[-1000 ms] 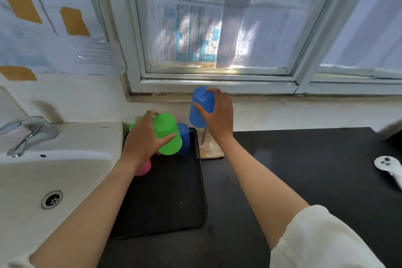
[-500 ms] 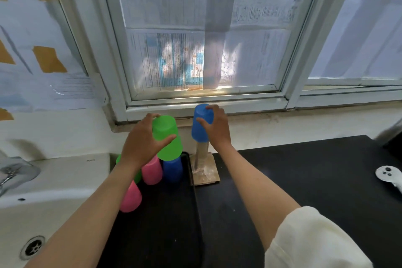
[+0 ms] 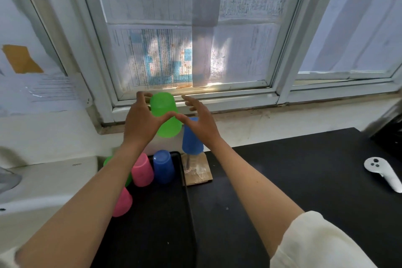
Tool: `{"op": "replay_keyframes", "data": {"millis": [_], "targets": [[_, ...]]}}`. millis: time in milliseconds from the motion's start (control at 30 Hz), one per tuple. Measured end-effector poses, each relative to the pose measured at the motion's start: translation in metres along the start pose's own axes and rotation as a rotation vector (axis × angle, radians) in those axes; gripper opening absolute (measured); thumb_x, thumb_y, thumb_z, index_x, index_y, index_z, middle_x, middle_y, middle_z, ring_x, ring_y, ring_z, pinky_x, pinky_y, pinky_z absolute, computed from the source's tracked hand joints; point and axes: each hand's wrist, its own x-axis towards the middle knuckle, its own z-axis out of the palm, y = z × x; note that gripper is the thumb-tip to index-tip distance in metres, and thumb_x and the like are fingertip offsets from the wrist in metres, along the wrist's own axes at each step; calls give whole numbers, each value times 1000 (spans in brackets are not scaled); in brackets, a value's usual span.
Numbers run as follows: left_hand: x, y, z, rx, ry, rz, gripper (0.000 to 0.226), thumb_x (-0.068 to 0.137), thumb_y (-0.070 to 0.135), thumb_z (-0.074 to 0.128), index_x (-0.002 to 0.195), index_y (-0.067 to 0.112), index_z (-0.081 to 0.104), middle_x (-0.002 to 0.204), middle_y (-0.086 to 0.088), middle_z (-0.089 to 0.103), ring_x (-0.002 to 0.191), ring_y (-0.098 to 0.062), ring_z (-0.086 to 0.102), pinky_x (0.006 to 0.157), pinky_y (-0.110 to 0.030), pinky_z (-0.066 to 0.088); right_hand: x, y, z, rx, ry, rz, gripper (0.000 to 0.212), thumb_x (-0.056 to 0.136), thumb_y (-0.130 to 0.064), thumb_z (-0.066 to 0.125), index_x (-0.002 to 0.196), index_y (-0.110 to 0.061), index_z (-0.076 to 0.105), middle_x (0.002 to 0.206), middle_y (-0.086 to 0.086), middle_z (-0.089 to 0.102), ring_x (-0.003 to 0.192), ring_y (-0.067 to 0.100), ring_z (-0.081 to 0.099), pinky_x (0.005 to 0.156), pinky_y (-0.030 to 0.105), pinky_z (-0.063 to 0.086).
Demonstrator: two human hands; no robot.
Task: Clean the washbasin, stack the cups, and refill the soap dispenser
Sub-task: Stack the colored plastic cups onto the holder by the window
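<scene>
Green cup point(image 3: 165, 115) now higher in left hand point(image 3: 141, 125), right hand point(image 3: 199, 122) off blue cup point(image 3: 191, 141), spread; "TOTO" basin point(image 3: 65, 172).

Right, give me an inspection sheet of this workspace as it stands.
Surface: black counter beside a white washbasin.
Job's things: green cup held upside down; blue cup upside down on a post with a cardboard base; pink cups, a blue cup and a part-hidden green one upside down on the black tray.
Clutter: white controller.
Grippers: left hand grips the green cup; right hand open beside it.
Cables: nothing seen.
Surroundings: papered window.
</scene>
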Motion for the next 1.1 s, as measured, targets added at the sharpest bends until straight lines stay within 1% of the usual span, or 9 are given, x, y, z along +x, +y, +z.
{"op": "replay_keyframes", "data": {"millis": [133, 233, 367, 433, 567, 700, 800, 933, 1100], "targets": [[18, 23, 11, -141, -13, -42, 72, 65, 35, 80, 119, 4, 41, 116, -12, 60, 93, -18, 57, 76, -28, 45, 6, -1, -8, -36, -38, 29, 76, 73, -31, 77, 138, -23, 38, 128, 5, 56, 111, 18, 54, 88, 34, 48], [26, 36, 28, -215, -72, -29, 67, 69, 31, 78, 121, 5, 45, 120, -9, 58, 97, -12, 52, 81, -24, 41, 5, 2, -13, 37, 79, 88, 75, 74, -24, 77, 138, -18, 37, 124, 8, 57, 107, 19, 56, 83, 30, 49], [26, 31, 57, -266, -227, -42, 50, 85, 28, 63, 129, 9, 47, 126, -6, 56, 113, -19, 53, 95, -34, 44, -1, 22, -18, 108, 115, 222, 73, 76, -15, 74, 138, -14, 36, 125, 11, 56, 109, 22, 55, 83, 29, 48], [20, 21, 68, -257, -329, -62, 45, 92, 21, 51, 135, 14, 43, 125, -1, 55, 112, -18, 53, 93, -32, 43, -7, 35, -16, 133, 84, 289, 72, 77, -11, 73, 137, -13, 35, 126, 13, 55, 113, 25, 54, 87, 34, 49], [9, -4, 80, -246, -483, -125, 51, 93, 11, 39, 143, 15, 32, 138, -12, 47, 122, -25, 46, 100, -39, 38, -14, 52, -7, 139, 6, 366, 67, 82, -10, 68, 138, -15, 32, 129, 12, 53, 117, 25, 51, 90, 31, 46], [-1, -20, 74, -171, -471, -143, 52, 94, 10, 40, 144, 13, 27, 149, -10, 33, 136, -25, 33, 112, -40, 28, -18, 52, 2, -22, 118, 238, 56, 83, -11, 67, 132, -13, 40, 125, 10, 54, 110, 20, 54, 88, 30, 47], [-8, -41, 55, -22, -361, -118, 46, 90, 6, 47, 136, 9, 42, 142, -12, 43, 130, -26, 41, 106, -34, 31, -27, 43, 15, -253, 247, 10, 31, 85, -13, 62, 114, -7, 53, 104, 11, 59, 87, 21, 59, 68, 29, 49], [-22, -87, 29, 217, -363, -190, 47, 83, 12, 56, 130, 10, 49, 136, -14, 49, 125, -31, 44, 103, -38, 35, -42, 37, 42, -314, -53, -105, 16, 90, -15, 56, 105, -9, 56, 100, 7, 58, 77, 19, 60, 61, 32, 50], [-38, -131, 13, 477, -553, -252, 68, 80, 33, 66, 139, 13, 38, 144, -13, 39, 131, -30, 36, 103, -38, 34, -44, 45, 85, -359, -471, 149, 42, 90, -22, 58, 129, -14, 46, 128, 11, 48, 110, 29, 54, 90, 42, 47]]}}
